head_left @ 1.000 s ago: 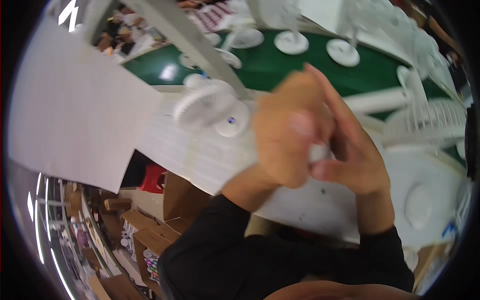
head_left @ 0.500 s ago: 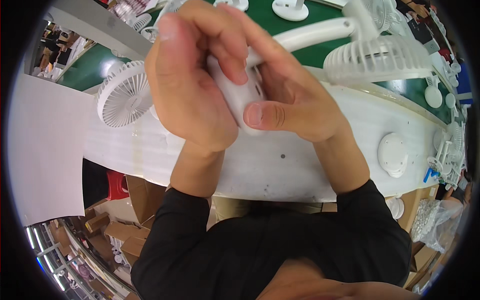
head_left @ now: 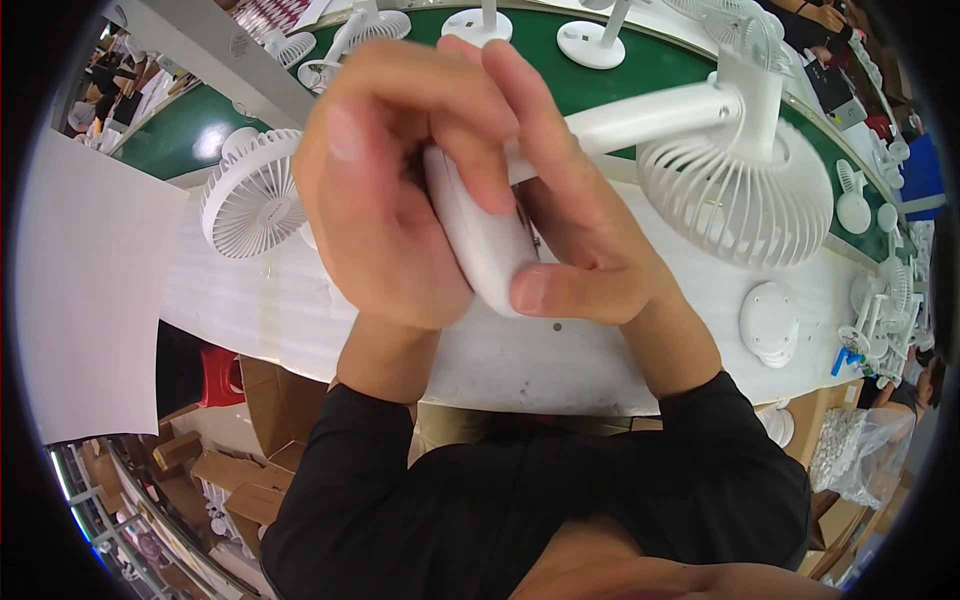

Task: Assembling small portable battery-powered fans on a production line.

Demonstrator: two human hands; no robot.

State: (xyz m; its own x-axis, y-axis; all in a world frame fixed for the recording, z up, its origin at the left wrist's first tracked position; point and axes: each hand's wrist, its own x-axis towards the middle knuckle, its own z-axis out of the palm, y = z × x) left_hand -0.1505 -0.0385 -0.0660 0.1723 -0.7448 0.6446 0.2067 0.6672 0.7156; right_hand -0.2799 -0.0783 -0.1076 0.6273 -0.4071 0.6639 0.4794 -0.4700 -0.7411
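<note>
A white desk fan (head_left: 655, 118) is held up sideways above the table. Its rounded base (head_left: 478, 240) sits between my two hands, while the stem runs off to the right and ends in the caged fan head. My left hand (head_left: 375, 210) curls round the base from the left, fingers bent over its top. From the other side my right hand (head_left: 600, 240) grips it, the thumb pressed on the base's lower end. My palms hide much of the base.
Another white fan (head_left: 253, 195) stands at the left on the white work surface (head_left: 320, 320). A round white base (head_left: 769, 322) lies at the right. Beyond, a green conveyor belt (head_left: 660, 70) carries more fan parts. A bag of small white parts (head_left: 855, 450) is at lower right.
The fan has turned about its stem, so its cage now faces more toward me and hangs lower. My hands still grip the base and appear slightly lower in view.
</note>
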